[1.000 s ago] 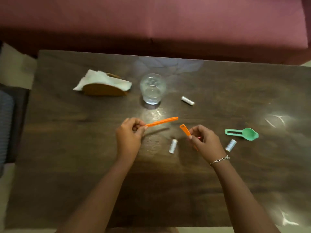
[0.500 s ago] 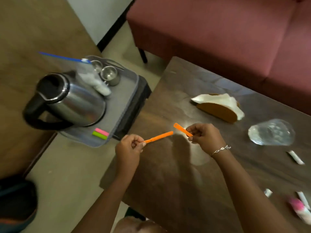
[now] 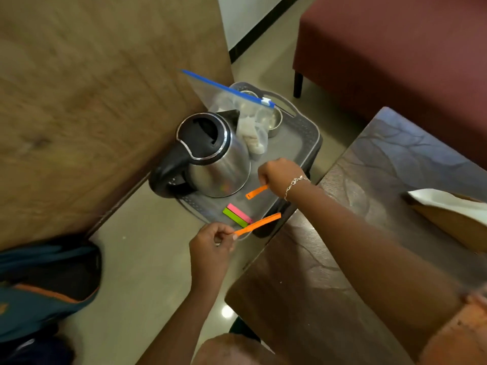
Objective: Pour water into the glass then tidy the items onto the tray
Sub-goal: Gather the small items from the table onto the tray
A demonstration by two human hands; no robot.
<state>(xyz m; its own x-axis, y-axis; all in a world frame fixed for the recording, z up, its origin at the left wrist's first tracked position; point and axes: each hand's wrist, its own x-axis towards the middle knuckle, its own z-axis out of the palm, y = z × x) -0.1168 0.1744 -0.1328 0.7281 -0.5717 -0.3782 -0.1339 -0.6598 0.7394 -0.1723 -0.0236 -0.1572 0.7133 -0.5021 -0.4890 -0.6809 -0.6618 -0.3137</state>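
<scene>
A grey tray [image 3: 307, 135] sits on a low stand left of the dark table [image 3: 329, 272]. On it stand a steel kettle [image 3: 210, 156], a clear zip bag [image 3: 237, 106], small steel cups [image 3: 274, 122], and a pink strip [image 3: 238, 210] beside a green strip [image 3: 233, 217]. My right hand [image 3: 280, 176] is over the tray, shut on a short orange strip [image 3: 256, 192]. My left hand [image 3: 212, 245] hovers at the tray's near edge, pinching a longer orange strip [image 3: 259, 223] that points over the tray. The glass is out of view.
A maroon sofa [image 3: 395, 48] stands behind the table. A napkin holder [image 3: 448, 209] with white napkins sits on the table at right. A wooden panel [image 3: 92, 101] fills the left. A dark bag [image 3: 44, 280] lies on the floor at lower left.
My view has swung left from the table to the tray. Both hands carried the orange strips from above the table to the tray; my right hand now reaches over it beside the kettle.
</scene>
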